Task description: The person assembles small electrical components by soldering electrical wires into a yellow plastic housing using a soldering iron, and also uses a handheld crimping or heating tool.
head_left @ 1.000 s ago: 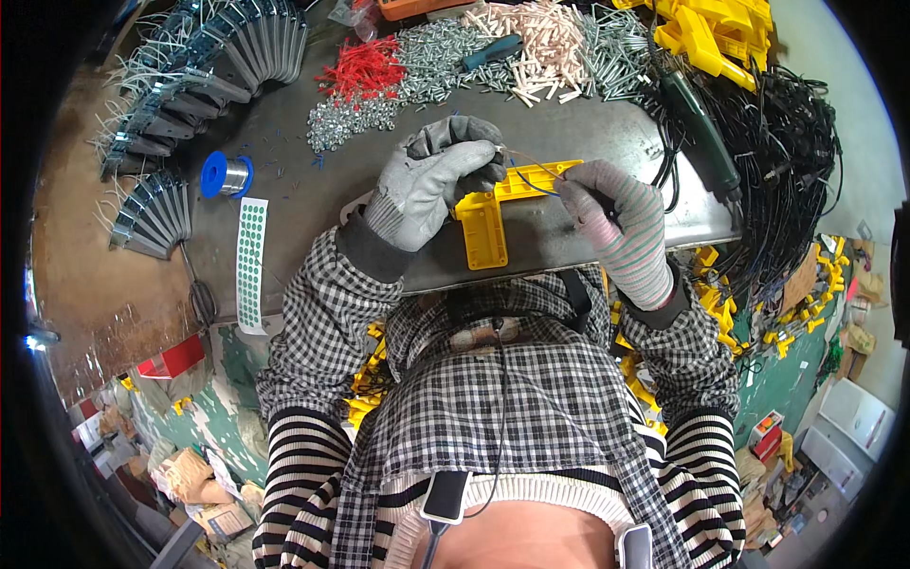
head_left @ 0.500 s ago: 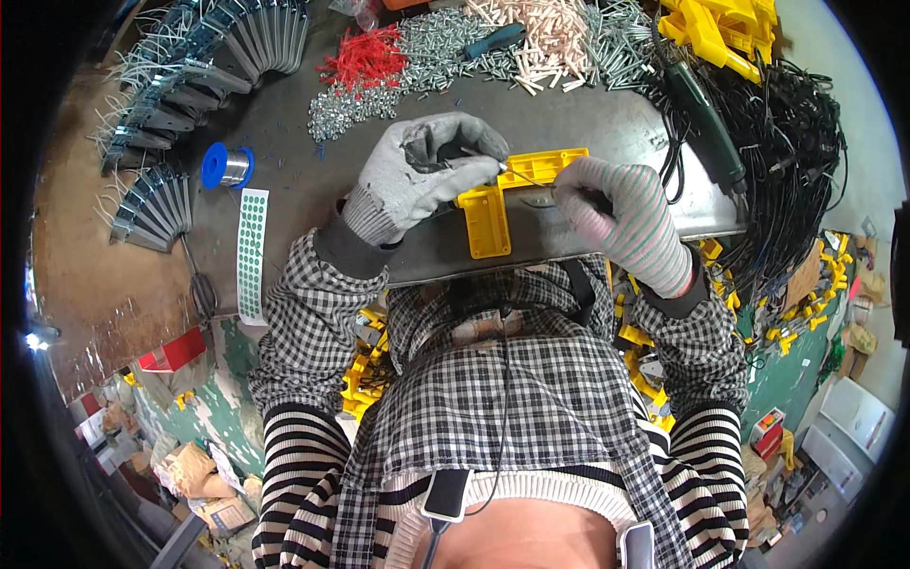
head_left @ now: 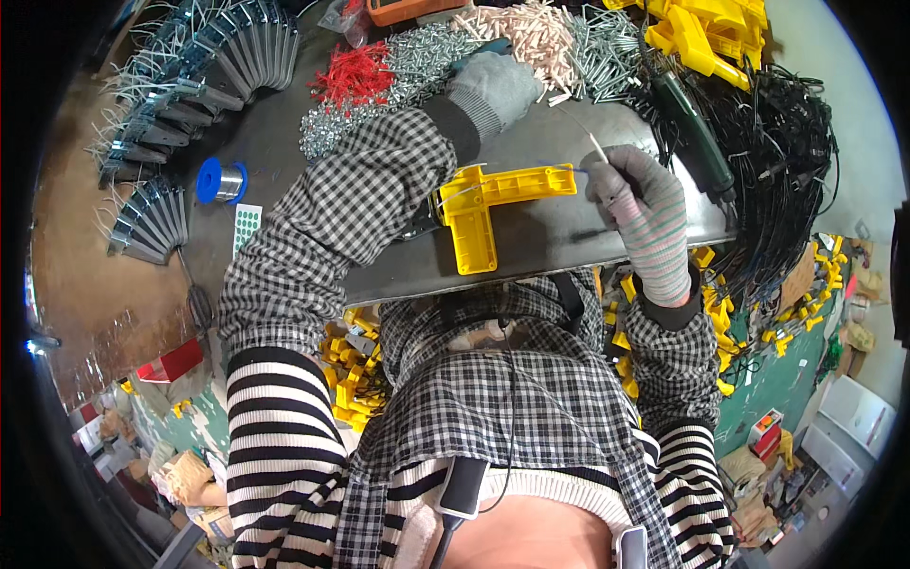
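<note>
My left hand in a grey glove reaches across the table to the near edge of the pale small tubes. Its fingertips are hidden, so its grip does not show. In a striped, grey-palmed glove, my right hand is pinched on a thin wire, which carries a pale sleeve just above the fingers. Between my arms lies a yellow T-shaped plastic housing, its ribbed hollow side up, with a light wire across its left end. A screwdriver's teal handle shows behind my left hand.
Red pieces, silver screws and small metal parts are heaped along the back. A dark power screwdriver and black cables lie at right. A solder spool and fanned grey parts stand at left.
My left hand has left the wire near the yellow housing and reached far forward to the pale tubes. My right hand has tilted upward with the wire, and the housing has shifted slightly nearer.
</note>
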Tool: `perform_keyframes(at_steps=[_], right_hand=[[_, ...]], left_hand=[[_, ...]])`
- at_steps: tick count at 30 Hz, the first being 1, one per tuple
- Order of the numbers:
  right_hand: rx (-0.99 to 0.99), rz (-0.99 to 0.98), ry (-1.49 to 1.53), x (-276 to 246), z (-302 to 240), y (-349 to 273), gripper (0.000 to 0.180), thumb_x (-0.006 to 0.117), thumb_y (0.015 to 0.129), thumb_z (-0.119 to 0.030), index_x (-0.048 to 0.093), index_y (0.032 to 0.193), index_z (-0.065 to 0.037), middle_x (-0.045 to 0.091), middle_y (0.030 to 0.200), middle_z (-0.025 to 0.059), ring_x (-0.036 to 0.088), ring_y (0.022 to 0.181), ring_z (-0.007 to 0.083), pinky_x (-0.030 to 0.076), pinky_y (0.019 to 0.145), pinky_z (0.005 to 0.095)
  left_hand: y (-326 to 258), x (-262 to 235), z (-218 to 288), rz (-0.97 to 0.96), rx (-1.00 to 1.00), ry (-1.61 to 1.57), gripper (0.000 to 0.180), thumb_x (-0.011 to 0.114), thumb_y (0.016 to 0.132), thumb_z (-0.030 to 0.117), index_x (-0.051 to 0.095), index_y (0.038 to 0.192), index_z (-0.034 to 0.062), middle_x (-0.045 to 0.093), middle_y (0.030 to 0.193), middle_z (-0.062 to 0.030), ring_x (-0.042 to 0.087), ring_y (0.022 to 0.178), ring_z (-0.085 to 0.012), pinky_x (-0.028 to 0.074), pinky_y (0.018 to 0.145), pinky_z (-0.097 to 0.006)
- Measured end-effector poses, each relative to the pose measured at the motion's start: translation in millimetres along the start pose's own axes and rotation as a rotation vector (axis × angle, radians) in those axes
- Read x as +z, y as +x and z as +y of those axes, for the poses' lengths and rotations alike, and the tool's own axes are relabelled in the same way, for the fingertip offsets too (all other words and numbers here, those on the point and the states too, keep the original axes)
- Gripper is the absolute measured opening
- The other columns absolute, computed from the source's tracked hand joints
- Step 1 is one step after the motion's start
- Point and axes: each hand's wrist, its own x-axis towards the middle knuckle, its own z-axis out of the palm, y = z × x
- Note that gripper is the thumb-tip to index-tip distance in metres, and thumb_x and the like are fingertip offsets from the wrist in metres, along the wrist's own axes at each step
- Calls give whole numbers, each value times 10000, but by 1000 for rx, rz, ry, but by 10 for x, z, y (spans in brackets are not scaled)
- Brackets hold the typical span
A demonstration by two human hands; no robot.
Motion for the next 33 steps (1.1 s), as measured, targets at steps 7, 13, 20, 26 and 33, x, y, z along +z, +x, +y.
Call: perform_keyframes(at_steps=[7,13,20,26,33], right_hand=[[-206,136,-150,-58,-91,177,174,680,886,-145,650,951,14,566,704,-14,484,645,24,397,576,183],[-279,112,-91,36,-64,265,185,675,871,-137,665,965,22,574,732,-30,492,661,21,400,583,177],[-196,63,65,64,-123,200,195,672,872,-158,669,962,15,554,722,-48,469,628,10,368,547,170],[-131,-30,159,30,-127,146,176,680,879,-207,660,902,-33,516,676,-74,409,562,-8,293,490,160],[-104,-52,202,2,-106,111,169,681,881,-225,648,888,-60,509,658,-80,402,542,-6,285,478,161]], left_hand=[[-311,-121,-122,298,-104,-457,266,590,772,4,590,1031,65,586,843,-50,605,752,-199,502,674,-321],[-821,-70,-179,303,-182,-1718,269,557,875,-22,591,1140,2,589,935,-30,594,823,-96,496,717,-215],[-1202,-227,138,274,-129,-2286,199,546,955,78,562,1143,16,632,1070,-81,602,995,-141,500,880,-272],[-1244,-178,245,237,-247,-2270,163,528,959,48,558,1119,43,622,1049,-68,606,938,-140,516,814,-261],[-1218,-285,297,142,-218,-2476,170,513,958,25,556,1119,57,613,1046,-76,598,911,-149,512,798,-271]])
